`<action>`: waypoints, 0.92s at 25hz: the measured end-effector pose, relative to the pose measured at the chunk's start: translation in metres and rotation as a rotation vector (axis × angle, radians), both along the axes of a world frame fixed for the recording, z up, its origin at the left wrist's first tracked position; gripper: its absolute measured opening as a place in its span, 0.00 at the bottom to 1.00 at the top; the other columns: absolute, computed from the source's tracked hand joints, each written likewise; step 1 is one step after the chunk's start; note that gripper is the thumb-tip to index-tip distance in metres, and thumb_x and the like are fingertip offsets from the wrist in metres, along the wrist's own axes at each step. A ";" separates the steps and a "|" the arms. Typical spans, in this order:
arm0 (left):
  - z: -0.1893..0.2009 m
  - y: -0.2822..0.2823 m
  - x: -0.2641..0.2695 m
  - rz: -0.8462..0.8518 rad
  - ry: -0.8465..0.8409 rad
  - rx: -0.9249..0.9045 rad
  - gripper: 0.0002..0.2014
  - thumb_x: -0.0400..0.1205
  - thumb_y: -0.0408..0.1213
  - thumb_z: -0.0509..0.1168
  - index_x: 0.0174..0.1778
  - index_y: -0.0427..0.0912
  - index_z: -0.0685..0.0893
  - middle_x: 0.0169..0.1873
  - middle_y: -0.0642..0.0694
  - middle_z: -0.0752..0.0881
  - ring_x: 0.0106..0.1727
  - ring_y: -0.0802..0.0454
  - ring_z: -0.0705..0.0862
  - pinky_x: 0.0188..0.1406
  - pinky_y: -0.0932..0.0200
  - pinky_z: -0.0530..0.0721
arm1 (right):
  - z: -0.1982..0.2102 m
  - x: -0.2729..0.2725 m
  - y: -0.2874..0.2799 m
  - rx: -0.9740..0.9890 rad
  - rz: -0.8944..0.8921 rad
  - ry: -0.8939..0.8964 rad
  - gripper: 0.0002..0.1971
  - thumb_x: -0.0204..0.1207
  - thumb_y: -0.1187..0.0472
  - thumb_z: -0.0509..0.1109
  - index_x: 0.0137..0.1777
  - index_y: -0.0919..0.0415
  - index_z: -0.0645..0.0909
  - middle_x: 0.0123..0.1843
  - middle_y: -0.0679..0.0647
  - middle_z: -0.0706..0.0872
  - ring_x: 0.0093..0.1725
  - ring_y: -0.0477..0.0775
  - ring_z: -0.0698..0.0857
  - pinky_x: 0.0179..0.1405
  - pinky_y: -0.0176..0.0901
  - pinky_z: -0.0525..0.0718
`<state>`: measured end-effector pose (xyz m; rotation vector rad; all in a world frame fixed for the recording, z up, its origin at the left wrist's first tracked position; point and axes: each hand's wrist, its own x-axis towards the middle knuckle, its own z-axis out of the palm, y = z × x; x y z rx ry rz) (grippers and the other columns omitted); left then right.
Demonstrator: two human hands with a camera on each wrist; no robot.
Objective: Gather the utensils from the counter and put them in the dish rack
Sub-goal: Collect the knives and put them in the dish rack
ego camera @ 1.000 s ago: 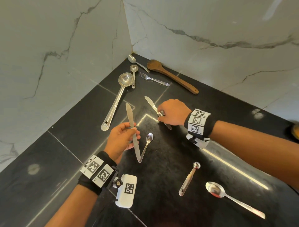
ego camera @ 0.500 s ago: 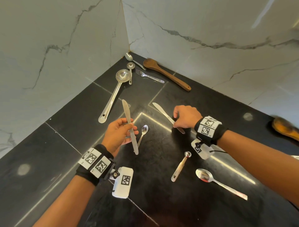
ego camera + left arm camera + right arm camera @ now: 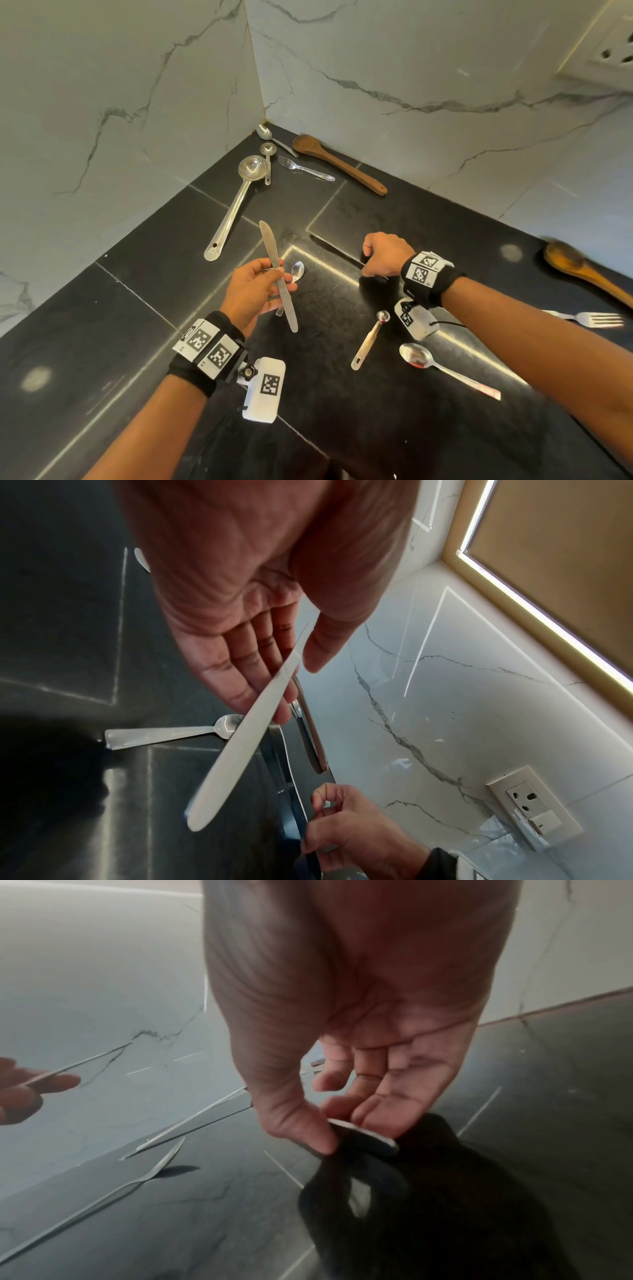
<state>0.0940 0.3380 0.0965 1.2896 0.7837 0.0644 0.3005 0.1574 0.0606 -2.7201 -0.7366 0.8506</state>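
— What is held by the left hand (image 3: 251,291)?
— A plain steel butter knife (image 3: 278,275) is pinched between thumb and fingers (image 3: 260,653), above the black stone bench (image 3: 144,308).
— And the right hand (image 3: 385,253)?
— A second steel knife (image 3: 337,253), dark with reflection, is pinched by its handle, just above the bench. A small steel teaspoon (image 3: 295,274) is left lying between the hands.

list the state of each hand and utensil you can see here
left hand: holding a butter knife, off the counter
right hand: pinching second knife by its handle
ladle: lying flat
wooden spoon: lying by the wall
small spoon: lying flat
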 end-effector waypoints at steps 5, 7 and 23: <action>-0.004 -0.010 -0.006 0.020 -0.009 -0.036 0.11 0.84 0.31 0.64 0.61 0.36 0.82 0.52 0.33 0.90 0.53 0.38 0.90 0.55 0.44 0.88 | 0.009 -0.013 -0.006 0.135 -0.007 0.099 0.13 0.68 0.63 0.79 0.53 0.54 0.88 0.44 0.51 0.90 0.46 0.52 0.88 0.41 0.44 0.87; -0.006 -0.018 -0.007 0.026 -0.017 -0.072 0.07 0.84 0.32 0.64 0.56 0.38 0.83 0.54 0.33 0.89 0.55 0.37 0.90 0.58 0.41 0.87 | 0.021 -0.031 -0.013 0.381 -0.174 0.305 0.12 0.68 0.71 0.77 0.51 0.59 0.90 0.44 0.56 0.92 0.43 0.51 0.89 0.39 0.41 0.88; -0.009 -0.130 0.016 -0.208 -0.137 -0.238 0.12 0.84 0.28 0.63 0.64 0.34 0.79 0.54 0.36 0.90 0.53 0.43 0.91 0.45 0.54 0.90 | 0.033 -0.132 -0.131 0.701 -0.340 0.347 0.17 0.73 0.71 0.76 0.61 0.57 0.88 0.48 0.60 0.90 0.44 0.51 0.89 0.45 0.43 0.90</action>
